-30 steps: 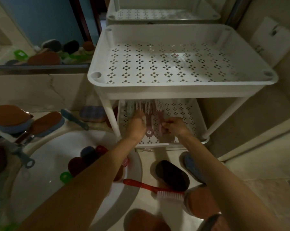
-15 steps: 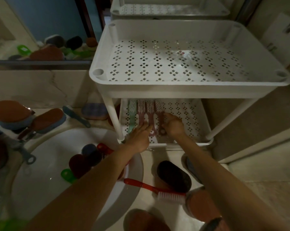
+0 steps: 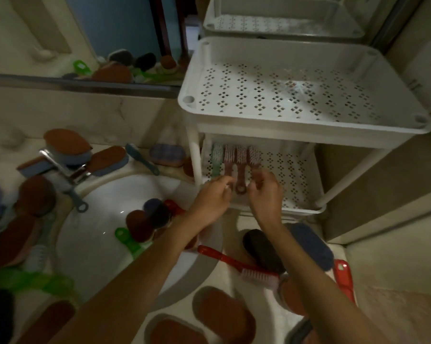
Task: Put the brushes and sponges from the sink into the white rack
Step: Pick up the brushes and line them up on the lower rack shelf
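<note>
Grip unclear: left hand (image 3: 213,196), right hand (image 3: 266,193) at bristly brushes (image 3: 241,157).

Four brushes lie side by side on the lower shelf of your white rack (image 3: 308,130), heads to the back and handles toward you: a pale green brush (image 3: 216,157) on the left, then three pink brushes (image 3: 241,165). In your sink (image 3: 92,219) a brown sponge (image 3: 138,225), a dark sponge (image 3: 159,214) and a bright green brush (image 3: 126,240) lie clustered.

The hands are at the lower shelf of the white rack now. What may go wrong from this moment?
1. Both the left hand and right hand are close to the handles of the four brushes on the lower shelf; a careless move may disturb the row.
2. The red brush lies at the edge of the sink between the forearms and might be knocked.
</note>
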Action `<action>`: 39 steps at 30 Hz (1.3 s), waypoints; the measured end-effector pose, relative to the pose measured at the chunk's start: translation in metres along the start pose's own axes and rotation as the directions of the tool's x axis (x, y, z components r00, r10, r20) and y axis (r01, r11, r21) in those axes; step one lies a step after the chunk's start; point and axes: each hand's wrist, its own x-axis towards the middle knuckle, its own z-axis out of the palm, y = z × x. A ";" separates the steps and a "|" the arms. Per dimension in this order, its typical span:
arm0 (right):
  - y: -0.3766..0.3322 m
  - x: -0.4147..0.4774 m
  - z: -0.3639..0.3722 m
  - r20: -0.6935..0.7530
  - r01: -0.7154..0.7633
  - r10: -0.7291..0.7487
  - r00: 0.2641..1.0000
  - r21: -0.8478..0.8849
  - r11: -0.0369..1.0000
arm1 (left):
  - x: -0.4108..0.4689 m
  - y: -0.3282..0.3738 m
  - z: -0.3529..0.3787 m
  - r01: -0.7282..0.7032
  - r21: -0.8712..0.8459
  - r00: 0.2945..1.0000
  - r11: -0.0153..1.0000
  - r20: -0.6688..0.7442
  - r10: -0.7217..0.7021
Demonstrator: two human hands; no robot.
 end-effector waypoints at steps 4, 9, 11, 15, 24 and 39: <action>-0.045 -0.053 0.026 0.016 0.189 -0.192 0.981 0.114 0.975 | -0.047 -0.031 -0.035 0.120 -0.140 0.965 0.983 -0.216 -0.149; -0.100 -0.093 0.080 0.384 0.101 -0.166 0.908 0.182 0.978 | -0.090 -0.104 -0.084 0.275 -0.312 0.844 0.909 -0.375 -0.384; -0.120 -0.102 0.104 0.508 0.099 -0.164 0.845 0.152 0.983 | -0.100 -0.132 -0.103 0.335 -0.320 0.814 0.886 -0.376 -0.443; -0.152 -0.117 0.164 0.717 0.126 -0.093 0.691 0.007 0.992 | -0.113 -0.192 -0.148 0.395 -0.321 0.777 0.861 -0.384 -0.499; -0.185 -0.112 0.308 0.690 -0.211 0.227 0.688 -0.110 0.971 | -0.119 -0.304 -0.245 0.476 -0.287 0.747 0.831 -0.368 -0.554; -0.227 -0.096 0.379 0.672 -0.307 0.465 0.576 -0.349 0.885 | -0.070 -0.379 -0.291 0.604 0.175 0.781 0.778 -0.325 -0.533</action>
